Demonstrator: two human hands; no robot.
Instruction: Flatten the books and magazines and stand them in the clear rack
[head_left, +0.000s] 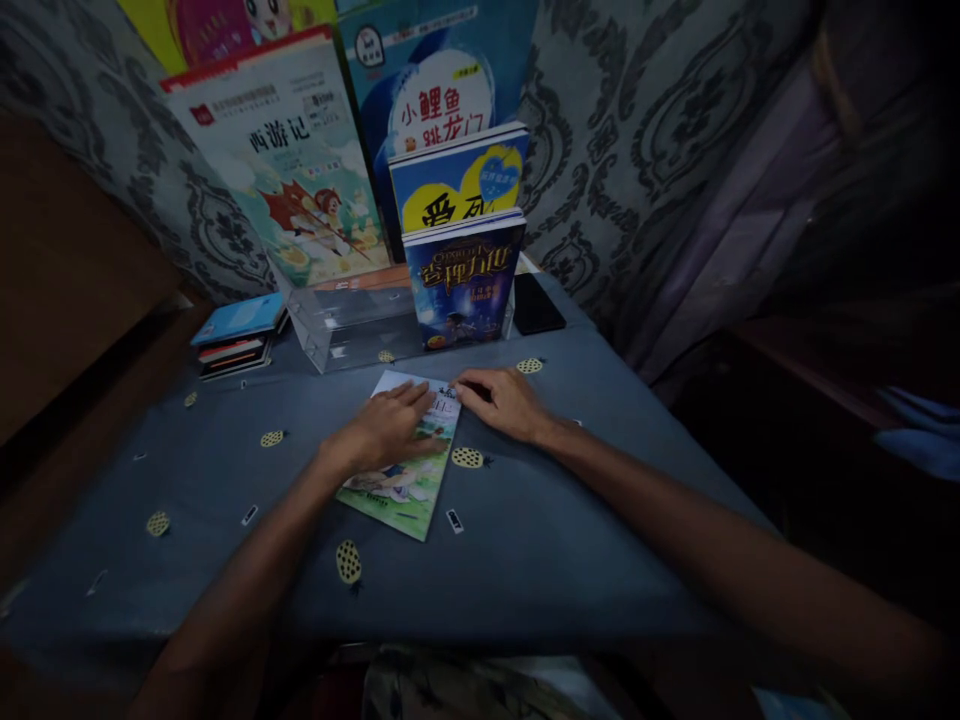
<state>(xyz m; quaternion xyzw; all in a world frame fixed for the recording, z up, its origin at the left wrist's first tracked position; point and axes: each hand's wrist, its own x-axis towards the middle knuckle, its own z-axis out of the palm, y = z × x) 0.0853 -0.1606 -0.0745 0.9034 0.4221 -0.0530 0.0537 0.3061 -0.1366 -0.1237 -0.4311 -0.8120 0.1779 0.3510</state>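
A thin book (412,500) with a green and pale-blue illustrated cover lies flat on the table, turned at a slight angle. My left hand (386,425) rests on its cover with the fingers stretched out, hiding much of the picture. At the book's upper right corner is my right hand (502,400), its thumb and forefinger closed together at the edge. Whether they pinch the cover or only touch it is hard to make out. Just beyond the book stands a clear acrylic book rack (367,335), with a dark blue book (465,285) upright in its right part.
Behind the dark blue book stand a blue-and-yellow book (457,180), a white book (285,150) and a larger blue book (442,60). A small stack of books (240,325) lies at the left. A black flat object (538,303) is beside the rack. Pineapple-print cloth (570,540) covers the table.
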